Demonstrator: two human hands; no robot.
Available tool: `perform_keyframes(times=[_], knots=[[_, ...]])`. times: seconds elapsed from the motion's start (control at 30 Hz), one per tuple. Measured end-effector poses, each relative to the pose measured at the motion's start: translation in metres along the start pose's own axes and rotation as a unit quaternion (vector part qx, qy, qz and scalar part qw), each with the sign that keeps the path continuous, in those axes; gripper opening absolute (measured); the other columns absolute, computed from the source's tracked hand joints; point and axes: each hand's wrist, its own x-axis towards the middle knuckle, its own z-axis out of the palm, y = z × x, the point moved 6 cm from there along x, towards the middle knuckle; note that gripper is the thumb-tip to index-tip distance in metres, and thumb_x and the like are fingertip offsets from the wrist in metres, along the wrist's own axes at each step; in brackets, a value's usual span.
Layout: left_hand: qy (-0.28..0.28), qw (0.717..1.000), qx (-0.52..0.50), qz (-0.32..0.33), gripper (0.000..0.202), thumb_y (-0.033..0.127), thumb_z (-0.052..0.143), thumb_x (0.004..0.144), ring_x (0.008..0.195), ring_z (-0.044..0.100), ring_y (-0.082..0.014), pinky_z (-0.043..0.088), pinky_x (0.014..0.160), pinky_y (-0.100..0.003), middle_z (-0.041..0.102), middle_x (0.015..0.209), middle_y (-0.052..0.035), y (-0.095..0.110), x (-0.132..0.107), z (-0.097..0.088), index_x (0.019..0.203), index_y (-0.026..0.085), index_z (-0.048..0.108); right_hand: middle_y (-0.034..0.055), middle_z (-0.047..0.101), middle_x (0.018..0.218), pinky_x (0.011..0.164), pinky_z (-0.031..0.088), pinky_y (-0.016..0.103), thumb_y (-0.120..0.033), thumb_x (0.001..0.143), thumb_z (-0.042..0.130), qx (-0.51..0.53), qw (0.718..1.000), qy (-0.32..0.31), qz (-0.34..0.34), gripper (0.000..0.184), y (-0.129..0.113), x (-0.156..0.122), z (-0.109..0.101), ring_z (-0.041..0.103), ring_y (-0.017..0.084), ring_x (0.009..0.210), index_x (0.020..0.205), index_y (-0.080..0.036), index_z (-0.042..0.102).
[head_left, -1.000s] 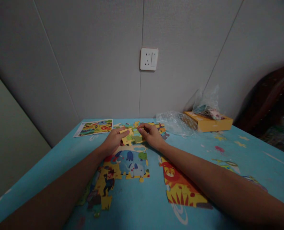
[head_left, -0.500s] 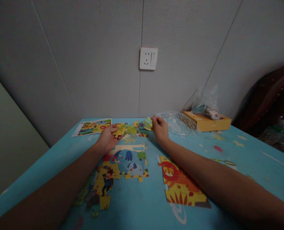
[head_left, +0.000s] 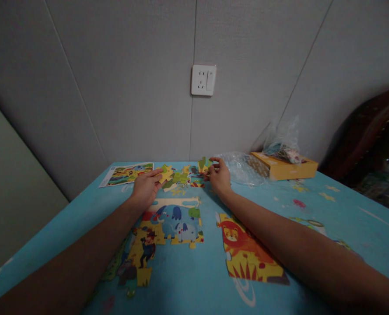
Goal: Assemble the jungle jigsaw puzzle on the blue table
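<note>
My left hand (head_left: pixel 145 189) is closed on a yellow-green jigsaw piece (head_left: pixel 165 174) near the back of the table. To its right, my right hand (head_left: pixel 219 177) pinches another yellow and green puzzle piece (head_left: pixel 202 164), tilted up off the table. Loose pieces (head_left: pixel 180 178) lie in a small heap between the hands. Closer to me is a joined section with blue elephants (head_left: pixel 176 221), which runs on to a figure in a hat (head_left: pixel 147 249), partly hidden by my left forearm. A joined lion section (head_left: pixel 243 253) lies beside my right forearm.
A printed picture sheet (head_left: pixel 126 174) lies at the back left. Bubble wrap (head_left: pixel 238 168) and a yellow box (head_left: pixel 289 169) with a clear plastic bag (head_left: pixel 283 146) on top are at the back right. The wall with a socket (head_left: pixel 203 80) rises behind the blue patterned table (head_left: pixel 187 284).
My right hand has turned its piece more upright and its fingers have shifted. The piece in my left hand has tilted, and my left hand has moved slightly left.
</note>
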Motion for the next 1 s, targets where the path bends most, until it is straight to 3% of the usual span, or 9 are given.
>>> perform_keyframes(times=[0.17,0.4,0.53,0.63,0.8,1.0], knots=[[0.003,1.000,0.023,0.010,0.027,-0.012,0.057,0.072,0.072,0.069,-0.0162,0.064,0.076,-0.036,0.067,0.079,-0.0086,-0.002,0.000,-0.002,0.087,0.007,0.068,0.0096,0.068,0.097,0.076,0.052,0.037,-0.018,0.084,0.053,-0.081,0.996,-0.026,-0.020,0.029,0.000,0.001,0.004,0.067,0.021,0.082,0.111,-0.019,0.062],[-0.034,0.997,0.062,0.009,0.035,-0.011,0.056,0.071,0.055,0.060,-0.0090,0.065,0.072,-0.035,0.057,0.065,0.0000,0.001,-0.007,0.006,0.098,0.006,0.070,0.0200,0.058,0.120,0.102,0.035,0.047,-0.013,0.078,0.054,-0.240,0.966,-0.037,-0.093,0.038,-0.027,-0.011,-0.004,0.050,0.032,0.118,0.114,-0.014,0.069],[-0.054,0.996,0.066,0.020,0.045,-0.010,0.056,0.073,0.050,0.056,-0.0070,0.064,0.071,-0.035,0.049,0.059,0.0065,0.004,-0.011,0.009,0.109,0.014,0.067,0.0137,0.065,0.105,0.096,0.039,0.042,-0.018,0.079,0.060,-0.295,0.935,-0.125,-0.150,0.025,-0.041,-0.022,0.007,0.057,0.029,0.104,0.099,-0.019,0.075],[-0.058,0.996,0.064,0.023,0.042,-0.009,0.053,0.075,0.054,0.059,-0.0079,0.063,0.071,-0.034,0.055,0.063,0.0052,0.005,-0.010,0.010,0.105,0.017,0.065,0.0130,0.067,0.100,0.090,0.042,0.040,-0.026,0.081,0.063,-0.328,0.913,-0.176,-0.165,0.021,-0.044,-0.029,0.015,0.060,0.027,0.096,0.094,-0.018,0.076],[-0.075,0.995,0.066,0.013,0.026,-0.011,0.052,0.075,0.066,0.066,-0.0127,0.062,0.073,-0.038,0.066,0.077,-0.0021,0.002,-0.009,0.013,0.083,0.014,0.057,0.0161,0.066,0.113,0.095,0.039,0.047,-0.044,0.085,0.062,-0.373,0.893,-0.194,-0.161,0.036,-0.042,-0.031,0.017,0.057,0.034,0.106,0.107,-0.019,0.074],[-0.114,0.990,0.082,-0.010,0.019,-0.005,0.057,0.082,0.079,0.074,-0.0235,0.062,0.075,-0.044,0.069,0.089,-0.0106,-0.002,-0.017,0.023,0.088,0.013,0.053,0.0184,0.064,0.117,0.093,0.038,0.050,-0.045,0.084,0.064,-0.396,0.881,-0.206,-0.159,0.043,-0.044,-0.032,0.018,0.054,0.037,0.109,0.116,-0.018,0.070]])
